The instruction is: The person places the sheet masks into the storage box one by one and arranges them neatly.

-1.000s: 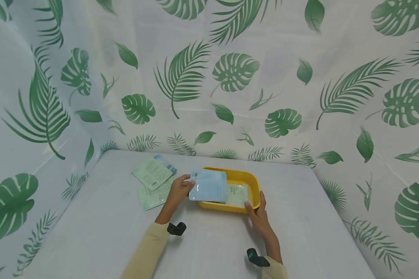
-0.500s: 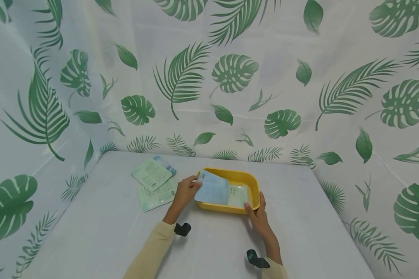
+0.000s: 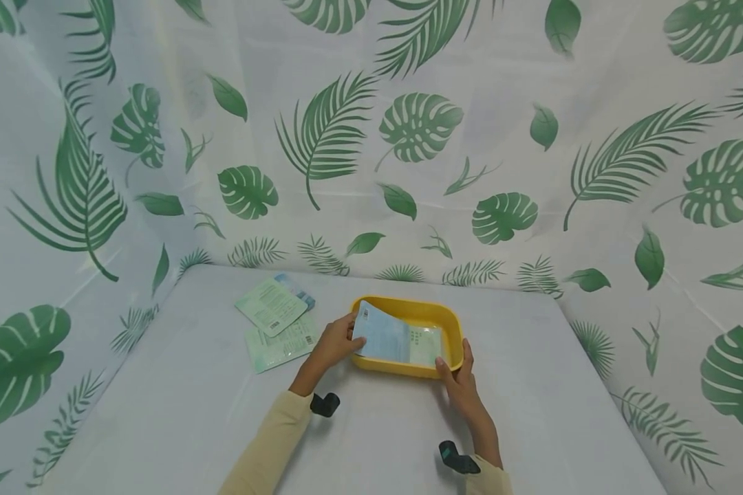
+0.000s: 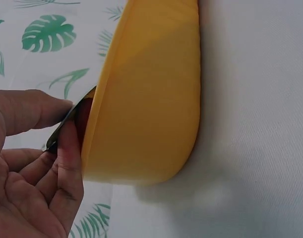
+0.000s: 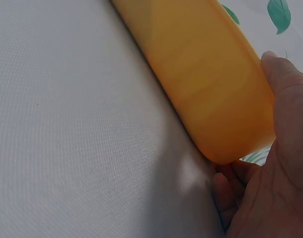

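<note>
Between thumb and fingers my left hand (image 3: 336,342) pinches the left edge of a flat blue sachet (image 3: 380,335), which lies tilted within the yellow basin (image 3: 458,333). The left wrist view has that hand (image 4: 39,163) at the basin's rim (image 4: 99,106), the sachet's dark edge between thumb and fingers. My right hand (image 3: 461,383) grips the basin's right front corner, thumb at the rim. In the right wrist view the other fingers of this hand (image 5: 270,148) curl low at the corner. A pale green sachet (image 3: 426,345) lies in the basin, partly beneath the blue one.
Left of the basin, pale green sachets (image 3: 271,306) overlap on the white table (image 3: 378,440), with a blue sachet (image 3: 298,287) partly under them. A leaf-print curtain (image 3: 371,172) rises behind and at both sides.
My left hand has moved right, bringing the blue sachet from above the basin's left rim down into the basin, and the sachet has turned slightly. The right hand has stayed on the basin's corner.
</note>
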Motion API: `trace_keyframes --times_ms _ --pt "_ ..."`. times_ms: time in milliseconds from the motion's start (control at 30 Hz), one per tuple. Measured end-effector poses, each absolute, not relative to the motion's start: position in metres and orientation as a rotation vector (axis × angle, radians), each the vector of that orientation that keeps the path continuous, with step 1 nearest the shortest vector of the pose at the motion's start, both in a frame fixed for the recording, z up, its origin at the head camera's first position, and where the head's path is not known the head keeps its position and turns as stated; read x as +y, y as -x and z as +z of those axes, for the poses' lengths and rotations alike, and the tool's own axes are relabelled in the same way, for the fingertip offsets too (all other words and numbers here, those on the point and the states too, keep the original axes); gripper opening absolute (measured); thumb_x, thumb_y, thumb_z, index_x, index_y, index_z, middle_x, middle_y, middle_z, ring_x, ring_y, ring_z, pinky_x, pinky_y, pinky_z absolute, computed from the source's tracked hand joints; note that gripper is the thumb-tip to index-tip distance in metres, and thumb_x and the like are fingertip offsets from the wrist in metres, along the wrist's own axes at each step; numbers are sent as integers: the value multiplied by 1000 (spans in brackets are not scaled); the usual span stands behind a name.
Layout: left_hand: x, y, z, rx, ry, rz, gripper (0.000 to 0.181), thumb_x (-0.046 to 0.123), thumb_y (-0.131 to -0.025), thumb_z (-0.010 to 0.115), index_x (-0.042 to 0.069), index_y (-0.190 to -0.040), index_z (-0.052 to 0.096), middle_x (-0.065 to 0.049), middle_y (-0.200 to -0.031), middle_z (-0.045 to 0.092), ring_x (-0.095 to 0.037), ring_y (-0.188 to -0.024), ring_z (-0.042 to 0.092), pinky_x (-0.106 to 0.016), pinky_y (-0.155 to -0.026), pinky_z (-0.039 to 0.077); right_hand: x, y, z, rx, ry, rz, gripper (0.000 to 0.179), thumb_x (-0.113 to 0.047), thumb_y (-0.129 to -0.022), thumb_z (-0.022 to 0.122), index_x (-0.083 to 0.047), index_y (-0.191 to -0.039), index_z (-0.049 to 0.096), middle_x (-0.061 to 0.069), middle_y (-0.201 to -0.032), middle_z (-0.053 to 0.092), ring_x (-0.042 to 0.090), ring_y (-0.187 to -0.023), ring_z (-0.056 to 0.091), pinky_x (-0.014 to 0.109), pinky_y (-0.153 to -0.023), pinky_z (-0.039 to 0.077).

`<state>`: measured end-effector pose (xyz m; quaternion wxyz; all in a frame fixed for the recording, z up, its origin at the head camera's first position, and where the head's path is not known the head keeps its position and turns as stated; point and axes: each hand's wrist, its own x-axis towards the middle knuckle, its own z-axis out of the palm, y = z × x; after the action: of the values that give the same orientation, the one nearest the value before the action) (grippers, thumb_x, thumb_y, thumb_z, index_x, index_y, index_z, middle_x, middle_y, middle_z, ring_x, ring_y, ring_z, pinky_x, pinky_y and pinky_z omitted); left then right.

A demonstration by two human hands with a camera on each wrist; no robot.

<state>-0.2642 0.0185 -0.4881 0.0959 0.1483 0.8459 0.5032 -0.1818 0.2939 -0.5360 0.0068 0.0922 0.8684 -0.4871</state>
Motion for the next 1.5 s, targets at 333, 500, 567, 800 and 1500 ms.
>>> trace_keyframes --times_ms 333,500,567,800,1500 --pt "23 261 -488 2636 -404 1433 52 13 -89 70 -1 -137 53 -8 -96 68 -11 -75 58 -23 -64 48 296 184 -536 2712 -292 -1530 86 -42 -101 47 -16 -154 -16 29 -160 10 44 -147 18 56 -118 15" --pt "30 255 -491 2759 -363 1395 46 16 -88 73 1 -129 60 -1 -77 63 -7 -60 50 -19 -51 39 295 183 -538 2715 -290 -1544 87 -43 -101 48 -17 -155 -15 28 -160 11 43 -146 20 56 -118 16" --pt "32 253 -492 2815 -372 1366 45 17 -87 74 2 -128 62 1 -71 60 -7 -55 46 -20 -47 35 294 183 -539 2711 -286 -1551 87 -43 -101 48 -17 -155 -15 28 -160 11 43 -146 20 55 -118 16" --pt "36 249 -494 2902 -361 1293 45 20 -87 73 4 -128 63 4 -67 54 -5 -51 40 -19 -45 30 293 181 -538 2695 -261 -1583 87 -43 -101 48 -17 -155 -15 29 -159 14 43 -146 22 55 -118 18" --pt "51 253 -497 3058 -307 956 26 25 -92 67 8 -112 68 0 -79 69 -10 -58 52 -24 -50 38 295 182 -537 2694 -292 -1559 88 -45 -101 48 -18 -155 -15 27 -160 12 43 -147 19 55 -118 17"
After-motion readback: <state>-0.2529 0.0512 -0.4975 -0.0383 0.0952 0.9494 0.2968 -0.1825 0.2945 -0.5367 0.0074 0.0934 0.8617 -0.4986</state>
